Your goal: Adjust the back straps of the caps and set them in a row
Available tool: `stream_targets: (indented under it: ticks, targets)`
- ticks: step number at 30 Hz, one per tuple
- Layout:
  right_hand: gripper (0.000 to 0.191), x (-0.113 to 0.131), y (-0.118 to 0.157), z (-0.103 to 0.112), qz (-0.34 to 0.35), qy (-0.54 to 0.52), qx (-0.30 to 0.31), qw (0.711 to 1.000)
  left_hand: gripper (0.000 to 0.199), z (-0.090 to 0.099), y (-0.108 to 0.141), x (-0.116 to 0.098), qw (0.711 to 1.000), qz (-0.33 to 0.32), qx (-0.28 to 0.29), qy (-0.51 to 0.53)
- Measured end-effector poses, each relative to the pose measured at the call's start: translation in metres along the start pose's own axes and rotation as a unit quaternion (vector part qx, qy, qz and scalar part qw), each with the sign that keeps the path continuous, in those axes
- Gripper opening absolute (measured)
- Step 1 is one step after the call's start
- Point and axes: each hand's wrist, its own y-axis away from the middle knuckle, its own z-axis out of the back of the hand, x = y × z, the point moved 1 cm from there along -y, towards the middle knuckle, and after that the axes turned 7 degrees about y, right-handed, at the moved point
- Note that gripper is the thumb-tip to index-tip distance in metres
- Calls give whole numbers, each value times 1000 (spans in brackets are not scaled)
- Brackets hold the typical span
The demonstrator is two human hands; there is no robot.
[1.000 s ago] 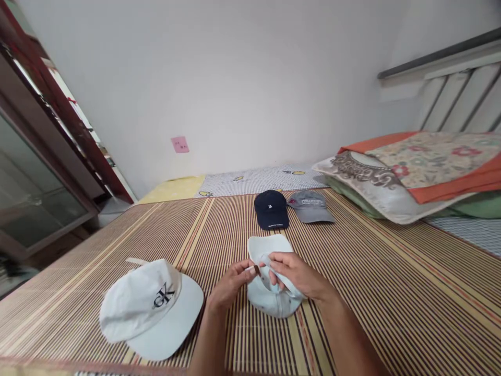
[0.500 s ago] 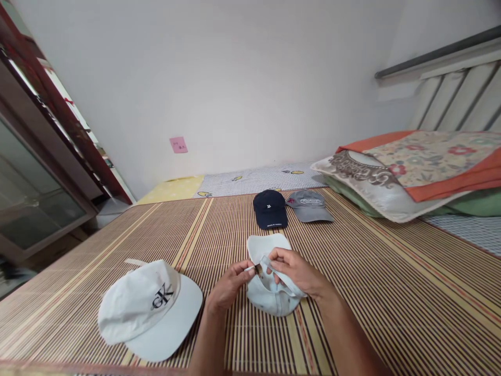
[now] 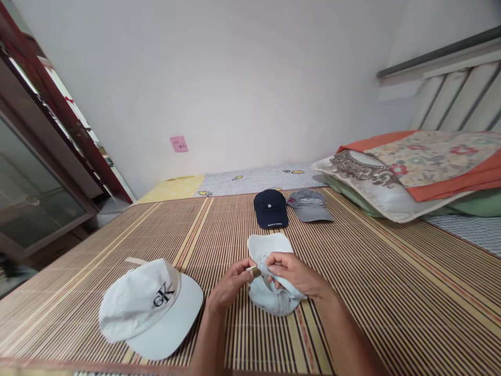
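head view: left hand [image 3: 230, 282] pinches a brassy clasp [image 3: 256, 272], right hand [image 3: 291, 271] the strap [image 3: 263, 268] just beside it — probably to keep both ends lined up. below, the cap [image 3: 274, 305] lies on the mat [image 3: 250, 344], brim pointing away, likely for easy reach — pale blue, crown creased.

Pale blue cap [image 3: 271, 304], striped mat [image 3: 391, 282]

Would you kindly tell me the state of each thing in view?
Left hand: closed on the buckle.
Right hand: closed on the strap, fastening unclear.
Light blue cap: held by both hands.
White cap: lying untouched, rear strap sticking out.
Navy cap: crown up, brim toward the person.
Gray cap: crown up, beside the navy cap.
Pillow: partly under a floral cloth.
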Motion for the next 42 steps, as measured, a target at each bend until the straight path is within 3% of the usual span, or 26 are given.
stream_targets:
  ticks: [14,26,42]
  targets:
    - [34,7,3,-4,0,-16,13,1000,36,-6,5,-7,1000,-1,-12,19]
    - [33,4,5,1,0,-5,16,1000,38,0,3,0,1000,0,15,-8]
    - [8,11,8,8,28,113,-2,993,41,-5,0,0,999,16,39,-31]
